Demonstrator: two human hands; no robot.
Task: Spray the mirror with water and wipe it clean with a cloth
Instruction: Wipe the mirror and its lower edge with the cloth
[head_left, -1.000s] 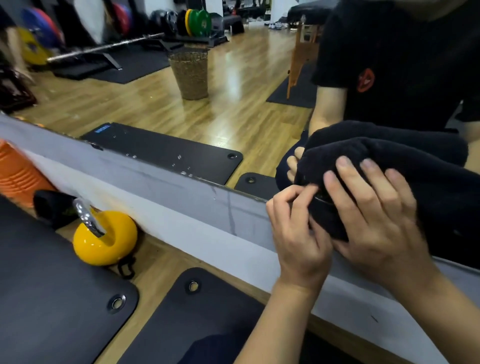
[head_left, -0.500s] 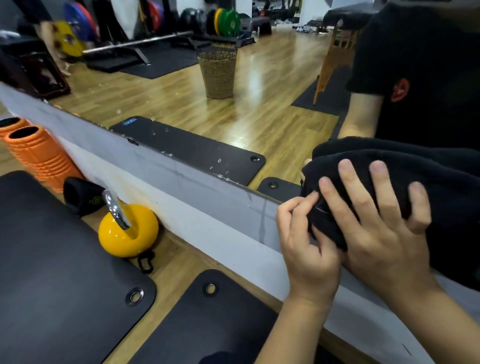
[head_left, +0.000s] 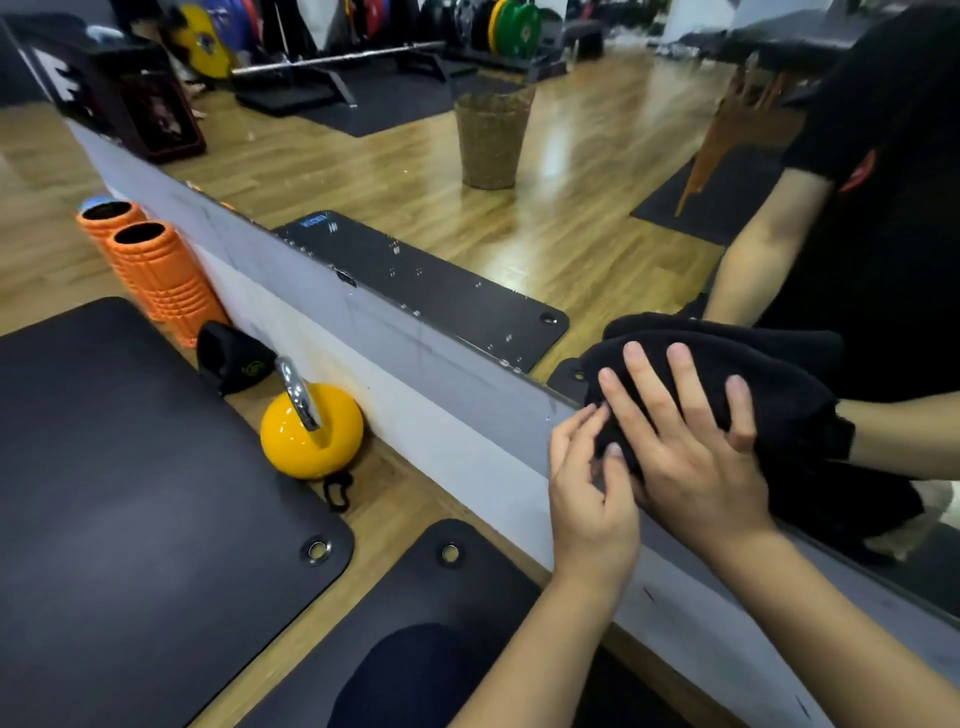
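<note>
Single head-worn view, angled forward and down, close over mirror (head_left: 519, 218) base

We see a black cloth (head_left: 769, 395), a yellow kettlebell (head_left: 310, 432) with a chrome handle, two orange ribbed foam rollers (head_left: 156, 270), black mats (head_left: 130, 493) on the honey-brown plank floor (head_left: 41, 260), and a pale grey wall strip (head_left: 415, 374) under the mirror (head_left: 571, 218).
</note>
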